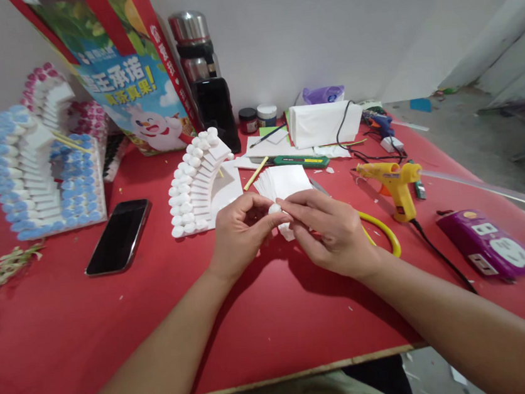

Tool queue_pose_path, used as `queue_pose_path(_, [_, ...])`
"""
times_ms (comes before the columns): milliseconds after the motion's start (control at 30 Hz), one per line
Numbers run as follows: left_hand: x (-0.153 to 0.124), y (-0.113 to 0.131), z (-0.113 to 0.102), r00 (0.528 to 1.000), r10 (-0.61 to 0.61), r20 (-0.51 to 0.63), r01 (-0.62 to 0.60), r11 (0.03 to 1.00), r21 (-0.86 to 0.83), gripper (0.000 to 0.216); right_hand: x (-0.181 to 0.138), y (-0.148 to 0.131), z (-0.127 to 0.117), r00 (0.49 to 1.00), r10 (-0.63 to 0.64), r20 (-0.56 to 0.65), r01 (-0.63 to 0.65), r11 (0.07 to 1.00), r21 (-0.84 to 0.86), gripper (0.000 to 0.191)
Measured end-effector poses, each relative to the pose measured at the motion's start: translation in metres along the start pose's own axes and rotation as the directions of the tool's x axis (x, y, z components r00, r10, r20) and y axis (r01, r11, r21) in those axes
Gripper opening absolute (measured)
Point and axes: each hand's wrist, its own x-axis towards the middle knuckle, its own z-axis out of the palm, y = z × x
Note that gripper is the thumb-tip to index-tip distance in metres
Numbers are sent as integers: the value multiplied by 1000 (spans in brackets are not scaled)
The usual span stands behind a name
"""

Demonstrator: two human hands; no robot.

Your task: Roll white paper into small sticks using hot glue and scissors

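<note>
My left hand (242, 234) and my right hand (331, 230) meet over the middle of the red table. Between their fingertips they pinch a small white wad (274, 209), which looks like rolled tissue. Just behind it lies a fanned stack of white tissue squares (289, 180), partly hidden by my fingers. To the left of my hands stands a white curved staircase model (202, 188), its outer edge lined with rounded white wads. A thin yellow stick (256, 173) rests beside the stack.
At right are a yellow glue gun (398, 184), a yellow ring-shaped handle (387, 230) and a purple power strip (490, 244). A green cutter (301, 161) lies behind the tissues. On the left, a phone (118, 237) lies near a blue-and-white staircase model (46, 174). A bag (135, 78) and flask (192, 40) stand behind.
</note>
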Motion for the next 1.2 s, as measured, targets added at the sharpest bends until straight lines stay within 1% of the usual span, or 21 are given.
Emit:
queue_pose_path(167, [0,1,0,999,-39,-17,39,999,-1,28,-1,0,0,1000,-1,0,1,1000,-6,46])
queue_pose_path(300, [1,-1,-1,999,-41,10,41,999,-13,28,1,2,-1,999,-22,-30,23,999,26,43])
queue_pose_path(433, [3,-5,-3,997,-73,7,74,996,-52,28,4,-1,-4,999,-34,-20,35,998,55,41])
queue_pose_path(500, [5,-5,-4,996,-92,-2,92,991,-97,27,7,-4,-7,999,11,-49,-7,996,84,38])
queue_pose_path(567, [8,-4,-4,992,-127,12,127,976,-179,26,11,-7,-11,987,131,-96,-116,982,150,33])
queue_pose_path(600, [9,-4,-5,989,-149,26,151,962,-228,26,13,-7,-12,969,221,-109,-195,958,209,28])
queue_pose_path(633, [10,-3,-5,984,-170,43,176,945,-276,26,14,-7,-13,939,326,-106,-285,915,285,23])
queue_pose_path(700, [12,-2,-6,977,-201,72,213,909,-357,28,17,-4,-14,848,529,-42,-457,769,447,10])
queue_pose_path(733, [12,-2,-7,974,-209,86,226,896,-382,29,18,-2,-14,796,605,6,-521,679,517,11])
queue_pose_path(767, [13,-2,-7,971,-214,102,237,887,-396,30,18,0,-13,751,658,56,-563,594,575,16])
queue_pose_path(800, [13,-2,-7,969,-217,118,246,881,-405,29,18,2,-12,718,688,103,-588,520,620,21])
queue_pose_path(900, [12,-4,-7,962,-223,158,269,878,-395,26,16,4,-9,661,715,227,-624,355,696,32])
queue_pose_path(1000, [11,-6,-6,962,-221,162,267,890,-368,25,15,3,-6,627,693,357,-665,237,708,35])
queue_pose_path(1067, [10,-6,-5,963,-216,159,259,903,-344,25,15,1,-4,632,654,415,-675,203,709,33])
queue_pose_path(1200, [8,-6,-6,970,-192,149,226,937,-265,24,13,1,-2,652,613,447,-685,224,693,29])
